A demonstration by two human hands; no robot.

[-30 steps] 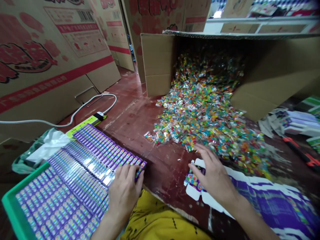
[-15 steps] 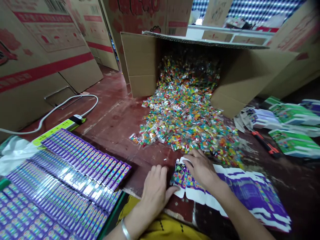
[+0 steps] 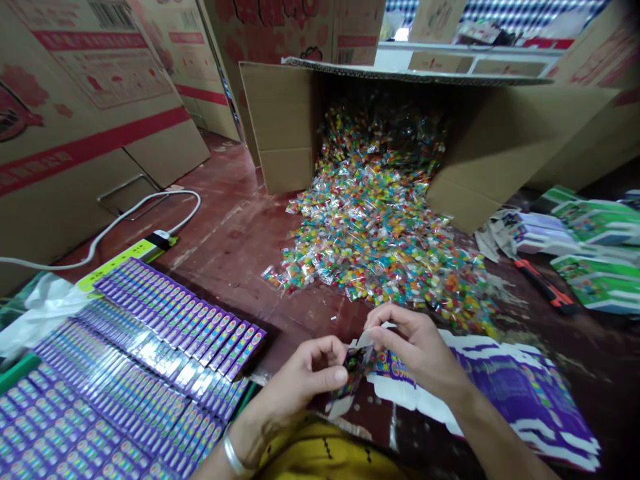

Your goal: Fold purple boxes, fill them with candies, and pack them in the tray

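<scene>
Between my two hands, just above the table, is a small flat candy carton (image 3: 354, 373) with purple print and white flaps. My left hand (image 3: 315, 370) pinches its left side between thumb and fingers. At its upper edge, my right hand (image 3: 413, 340) grips a white flap with thumb and forefinger. Under and beyond my right wrist lies a fanned row of flat purple cartons (image 3: 515, 380). A heap of clear candy packets (image 3: 375, 233), filled with colourful sweets, spills toward my hands from a cardboard box (image 3: 285, 127) lying on its side.
At left, many filled purple boxes (image 3: 175, 313) stand in rows beside a yellow-green power strip (image 3: 125, 260) with a white cable (image 3: 107, 227). An orange-and-black cutter (image 3: 545, 287) and green cartons (image 3: 595, 283) lie at right. Large printed cartons (image 3: 95, 100) stand behind.
My hands have lifted the end carton off the fanned row, and it is now tilted up between them. My left fingers have gone from lying on the table to pinching it.
</scene>
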